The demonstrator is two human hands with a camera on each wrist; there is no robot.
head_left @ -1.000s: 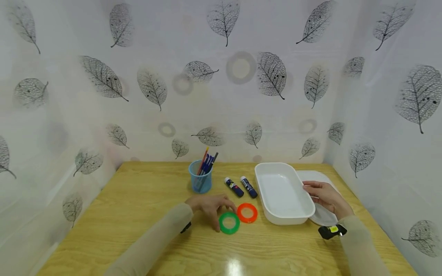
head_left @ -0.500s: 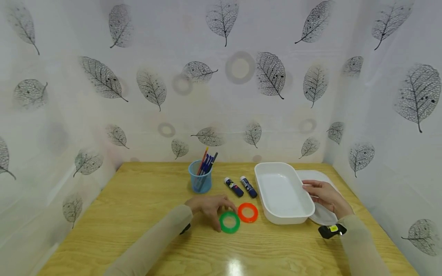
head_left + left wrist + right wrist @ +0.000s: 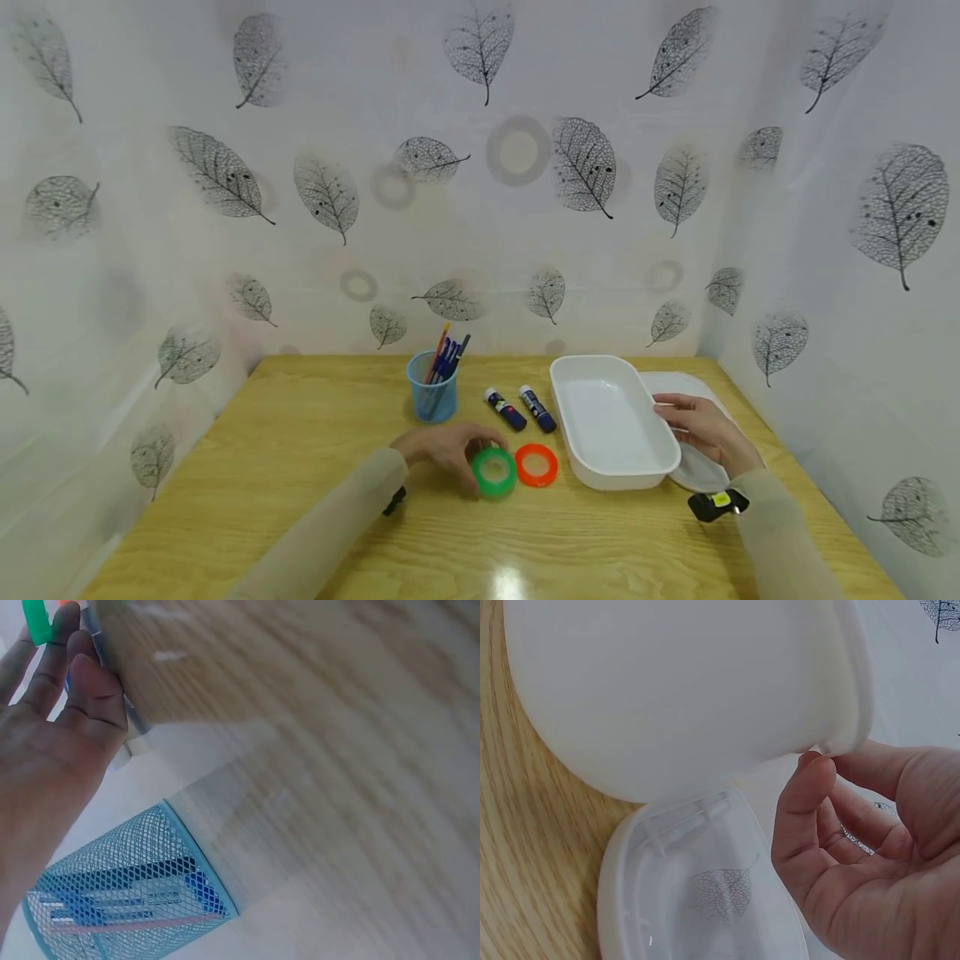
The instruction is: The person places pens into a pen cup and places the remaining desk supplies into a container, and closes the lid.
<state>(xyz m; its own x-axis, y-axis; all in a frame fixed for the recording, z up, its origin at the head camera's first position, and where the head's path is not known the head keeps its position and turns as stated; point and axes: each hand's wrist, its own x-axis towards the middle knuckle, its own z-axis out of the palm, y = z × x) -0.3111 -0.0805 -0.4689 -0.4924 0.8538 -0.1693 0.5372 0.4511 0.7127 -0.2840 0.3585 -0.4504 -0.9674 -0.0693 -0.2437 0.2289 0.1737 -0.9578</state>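
Between the thumb and fingers of my left hand (image 3: 448,450) is a green tape roll (image 3: 496,492), slightly tilted close over the table. In the left wrist view the roll's green edge (image 3: 36,622) shows at the fingertips. Just right of it an orange tape roll (image 3: 537,482) lies flat. My right hand (image 3: 708,431) pinches the right rim of a white rectangular container (image 3: 611,429), thumb and fingertips at the edge in the right wrist view. Partly under that hand lies a pale lid (image 3: 701,473).
Two dark blue glue sticks (image 3: 506,409) lie left of the container. A light blue mesh cup (image 3: 433,402) with several pens and pencils stands behind my left hand. Leaf-patterned curtain (image 3: 465,208) closes in the wooden table (image 3: 315,433) at the back and sides.
My left hand has taken hold of the green tape roll and raised and tilted it a little. The orange roll was nudged slightly right earlier. My right hand keeps its hold on the container.
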